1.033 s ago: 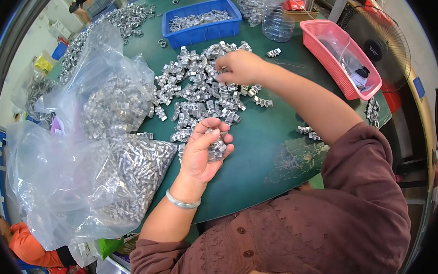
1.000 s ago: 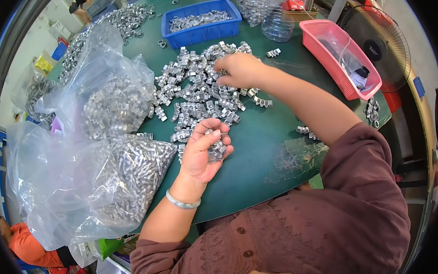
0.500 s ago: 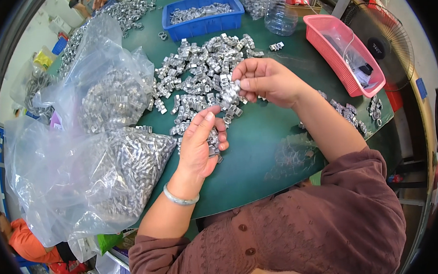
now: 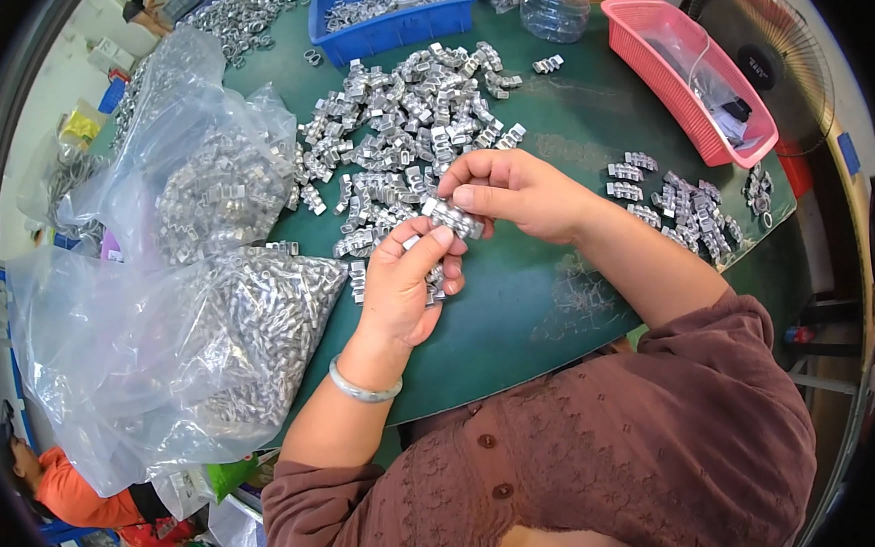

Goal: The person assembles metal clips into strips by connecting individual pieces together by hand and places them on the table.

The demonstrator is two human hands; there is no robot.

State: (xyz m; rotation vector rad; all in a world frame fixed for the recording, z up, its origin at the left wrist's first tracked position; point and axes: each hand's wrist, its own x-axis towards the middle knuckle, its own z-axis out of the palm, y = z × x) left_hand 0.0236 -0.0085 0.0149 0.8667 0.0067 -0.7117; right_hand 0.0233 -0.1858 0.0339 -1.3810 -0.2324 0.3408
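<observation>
A silvery metal chain-like piece (image 4: 452,218), made of several small links, is pinched between my two hands above the green table. My right hand (image 4: 518,196) grips its upper side with thumb and fingers. From the lower left, my left hand (image 4: 398,288) pinches its other end between thumb and forefinger; more metal bits show by its curled fingers, and whether they are held or lie behind is unclear. Just beyond the hands spreads a heap of similar metal pieces (image 4: 407,110). A smaller group of metal pieces (image 4: 694,213) lies to the right of my right forearm.
Clear plastic bags (image 4: 112,364) full of small metal parts stand on the left. A blue bin (image 4: 392,26) of metal parts sits at the back, near a clear plastic jar (image 4: 554,11). On the right are a pink basket (image 4: 666,84) and a fan (image 4: 765,63). A person in orange (image 4: 80,491) is at lower left.
My right hand has come down toward my left, and the metal piece now sits between both hands. The view has shifted, showing more of the group on the right.
</observation>
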